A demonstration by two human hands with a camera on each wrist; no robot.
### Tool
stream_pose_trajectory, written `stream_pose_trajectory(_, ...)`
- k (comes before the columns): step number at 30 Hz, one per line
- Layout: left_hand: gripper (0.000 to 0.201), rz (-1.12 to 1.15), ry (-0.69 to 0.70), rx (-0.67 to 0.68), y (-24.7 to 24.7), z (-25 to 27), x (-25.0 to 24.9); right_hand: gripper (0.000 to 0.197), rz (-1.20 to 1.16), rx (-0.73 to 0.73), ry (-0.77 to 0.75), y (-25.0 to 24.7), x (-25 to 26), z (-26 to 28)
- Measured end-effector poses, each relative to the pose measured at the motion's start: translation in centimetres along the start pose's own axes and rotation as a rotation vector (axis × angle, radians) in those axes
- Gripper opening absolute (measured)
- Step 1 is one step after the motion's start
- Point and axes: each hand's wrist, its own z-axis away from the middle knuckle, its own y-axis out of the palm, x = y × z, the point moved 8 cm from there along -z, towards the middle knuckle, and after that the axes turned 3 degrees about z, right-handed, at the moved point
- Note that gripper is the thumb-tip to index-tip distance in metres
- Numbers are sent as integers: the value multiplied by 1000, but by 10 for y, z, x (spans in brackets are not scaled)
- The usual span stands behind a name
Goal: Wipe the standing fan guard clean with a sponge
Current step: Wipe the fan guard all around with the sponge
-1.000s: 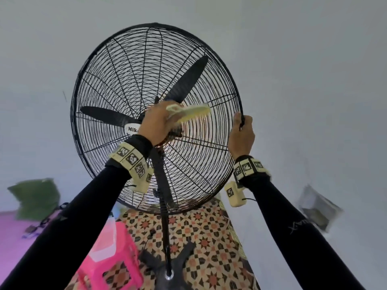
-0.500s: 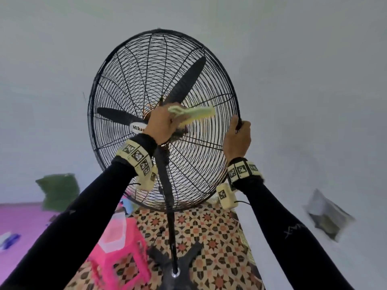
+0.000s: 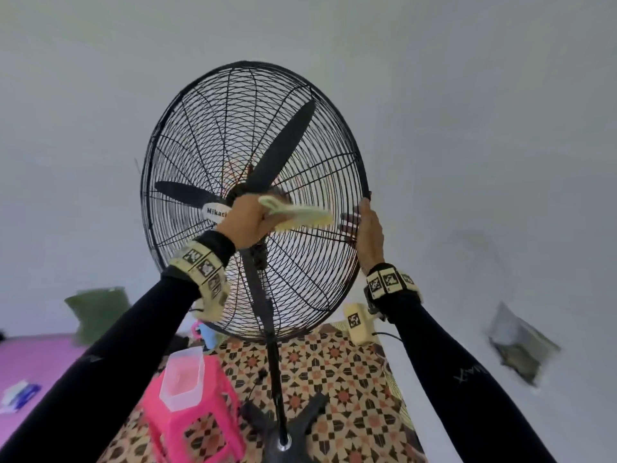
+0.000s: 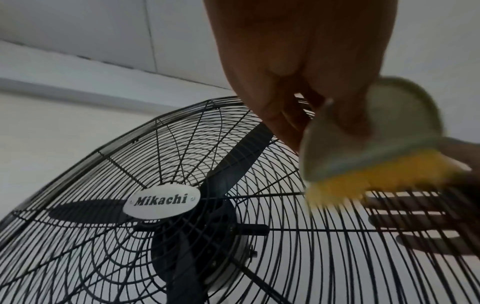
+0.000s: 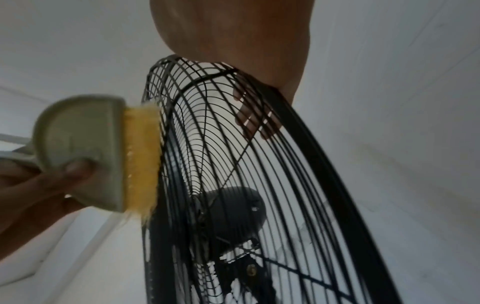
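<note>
A black standing fan with a round wire guard [image 3: 207,135] [image 4: 182,139] [image 5: 298,185] stands before me, its white badge [image 4: 162,202] at the hub. My left hand [image 3: 248,222] [image 4: 298,67] grips a sponge [image 3: 297,213] [image 4: 369,148] [image 5: 103,152] with a pale green back and a yellow scrubbing face, which presses on the front wires right of the hub. My right hand [image 3: 369,235] [image 5: 233,41] holds the guard's right rim, thumb in front and fingers [image 5: 257,121] [image 4: 405,220] curled behind the wires.
The fan's pole [image 3: 273,355] runs down to a black cross base [image 3: 283,429] on a patterned floor. A pink plastic stool [image 3: 197,426] with a clear container [image 3: 183,375] on it stands left of the base. A white wall is behind.
The fan guard has turned so that its right rim swings toward me. The sponge has slid rightward along the wires toward my right hand, which keeps hold of the rim.
</note>
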Motion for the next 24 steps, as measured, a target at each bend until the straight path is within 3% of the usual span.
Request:
stream_pose_trajectory(2, 64, 43, 32, 104, 5, 5, 0, 67, -34, 13, -14, -2, -1, 2)
stream_pose_trajectory(3, 63, 89, 8, 40, -5, 0, 0, 72, -60, 23, -9, -1, -2, 4)
stream_pose_trajectory(6, 48, 70, 16, -327, -45, -26, -18, 89, -82, 87, 34, 6, -12, 3)
stream_pose_trajectory(8, 32, -42, 113, -362, -50, -41, -49, 92, -82, 130, 45, 9, -15, 2)
stream_pose_trajectory(11, 35, -106, 155, -174, -26, -38, -67, 98, -94, 138, 38, 6, 2, 16)
stream_pose_trajectory(14, 41, -106, 114, 187, 16, -11, -51, 76, -152, 116, 24, 1, 8, 20)
stream_pose_trajectory(15, 43, -84, 105, 236, 20, -5, -48, 78, -173, 124, 35, 1, 7, 20)
stream_pose_trajectory(16, 40, -37, 96, 195, 15, -5, -47, 89, -181, 136, 54, 3, 6, 21)
stream_pose_trajectory(18, 30, 24, 73, -81, -14, -19, -49, 115, -194, 175, 71, 10, 2, 20)
stream_pose_trajectory(20, 26, -53, 72, -329, -42, -34, -56, 118, -215, 195, 91, 14, -6, 16)
stream_pose_trajectory(22, 23, -166, 144, -393, -44, -43, -70, 119, -217, 204, 102, 15, -4, 19)
stream_pose_trajectory(24, 22, -203, 230, -324, -32, -39, -78, 115, -217, 206, 96, 16, -2, 20)
